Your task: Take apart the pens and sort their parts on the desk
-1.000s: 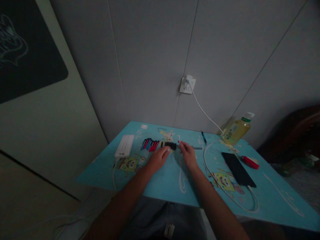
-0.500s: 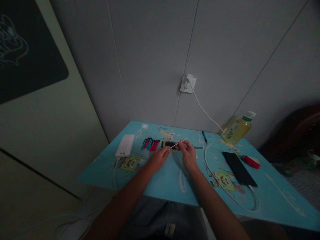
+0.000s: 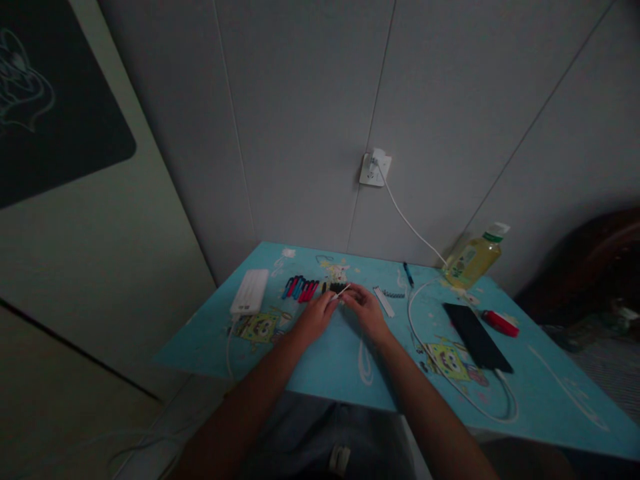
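My left hand (image 3: 316,317) is closed in a pinch around a thin white stick (image 3: 344,290) that looks like a pen refill, its tip slanting up to the right. Close against it, my right hand (image 3: 367,312) has its fingertips pinched near the stick's lower end; whatever they hold is too small to make out. Just beyond the fingers lies a row of small black parts (image 3: 338,287), partly hidden. Red and blue pen barrels (image 3: 301,289) lie side by side to the left. White sticks (image 3: 384,301) and a row of small springs (image 3: 394,294) rest right of my right hand.
A white power bank (image 3: 250,292) with a cable lies at the table's left. On the right are a pen (image 3: 409,274), a black phone (image 3: 477,337) on a charging cable, a red object (image 3: 501,323) and a yellow liquid bottle (image 3: 475,260). A wall socket (image 3: 375,168) holds the charger.
My right hand has moved slightly left and down, to the stick's lower end, uncovering the white sticks beside the springs. The held stick now shows a shorter length. My left hand stays nearly in place.
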{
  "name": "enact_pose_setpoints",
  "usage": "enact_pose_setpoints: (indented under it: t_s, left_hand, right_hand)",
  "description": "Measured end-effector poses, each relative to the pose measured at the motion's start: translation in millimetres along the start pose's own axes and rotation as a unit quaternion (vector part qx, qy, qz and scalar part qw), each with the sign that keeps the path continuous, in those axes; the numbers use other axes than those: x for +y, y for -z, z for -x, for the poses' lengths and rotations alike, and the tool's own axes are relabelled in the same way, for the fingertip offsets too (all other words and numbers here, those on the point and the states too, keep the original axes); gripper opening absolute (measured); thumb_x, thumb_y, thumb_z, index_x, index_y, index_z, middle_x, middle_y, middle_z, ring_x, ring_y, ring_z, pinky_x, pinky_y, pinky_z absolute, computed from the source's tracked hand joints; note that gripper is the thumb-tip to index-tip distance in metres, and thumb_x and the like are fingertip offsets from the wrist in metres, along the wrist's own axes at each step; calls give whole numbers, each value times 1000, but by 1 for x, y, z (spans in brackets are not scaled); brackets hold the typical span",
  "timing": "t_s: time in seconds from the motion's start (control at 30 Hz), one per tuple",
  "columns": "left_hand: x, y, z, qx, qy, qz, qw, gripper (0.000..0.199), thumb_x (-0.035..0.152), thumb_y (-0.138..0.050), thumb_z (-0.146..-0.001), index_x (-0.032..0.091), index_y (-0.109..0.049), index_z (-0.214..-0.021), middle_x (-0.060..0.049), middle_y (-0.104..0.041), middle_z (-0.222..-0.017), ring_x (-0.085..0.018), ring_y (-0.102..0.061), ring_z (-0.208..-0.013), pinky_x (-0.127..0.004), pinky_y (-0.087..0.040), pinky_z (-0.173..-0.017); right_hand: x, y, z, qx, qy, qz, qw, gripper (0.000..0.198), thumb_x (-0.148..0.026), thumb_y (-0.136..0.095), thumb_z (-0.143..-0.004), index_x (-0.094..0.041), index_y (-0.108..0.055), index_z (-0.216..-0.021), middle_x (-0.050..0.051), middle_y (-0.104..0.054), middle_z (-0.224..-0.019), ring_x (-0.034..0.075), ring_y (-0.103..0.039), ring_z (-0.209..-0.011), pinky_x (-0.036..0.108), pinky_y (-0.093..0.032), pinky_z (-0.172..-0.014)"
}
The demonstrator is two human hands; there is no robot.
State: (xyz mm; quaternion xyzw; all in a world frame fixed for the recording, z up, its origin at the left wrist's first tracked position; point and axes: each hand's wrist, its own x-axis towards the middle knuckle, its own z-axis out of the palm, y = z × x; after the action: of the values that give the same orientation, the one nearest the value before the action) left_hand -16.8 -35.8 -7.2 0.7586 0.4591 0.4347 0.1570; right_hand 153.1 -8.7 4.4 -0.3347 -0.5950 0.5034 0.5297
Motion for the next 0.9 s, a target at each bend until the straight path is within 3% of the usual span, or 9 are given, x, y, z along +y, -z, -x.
enact_pose_setpoints:
  t_s: [0.33,0.63,0.9]
  left_hand:
    - [-4,-2,-1,10,-18,-20,1000,23,32,-46,-99,20,-64,-105,-7,-66,-98,-21,-62,-94,-33,-48,-86]
    - [-5,-2,-1,0,-37,-11,999,25,29,-44,-100,20,-66,-106,-7,-68,-101,-20,-63,-96,-32,-50,-88]
    - [-3,-4,-1,12,-35,-17,999,27,30,-43,-100,21,-66,-109,-6,-70,-104,-20,-64,-96,-33,-50,-89]
  right_hand:
    - [-5,4,3,21,4,65,998,28,-45,-70,-79,-19,-73,-87,4,-71,-83,18,-62,-76,28,-48,-71]
    - [-4,3,5,17,4,70,997,28,-45,-69,-80,-19,-75,-89,5,-74,-88,20,-65,-83,32,-48,-81]
    - [-7,2,5,26,4,75,997,34,-49,-67,-80,-18,-75,-90,6,-74,-84,20,-66,-78,31,-50,-75]
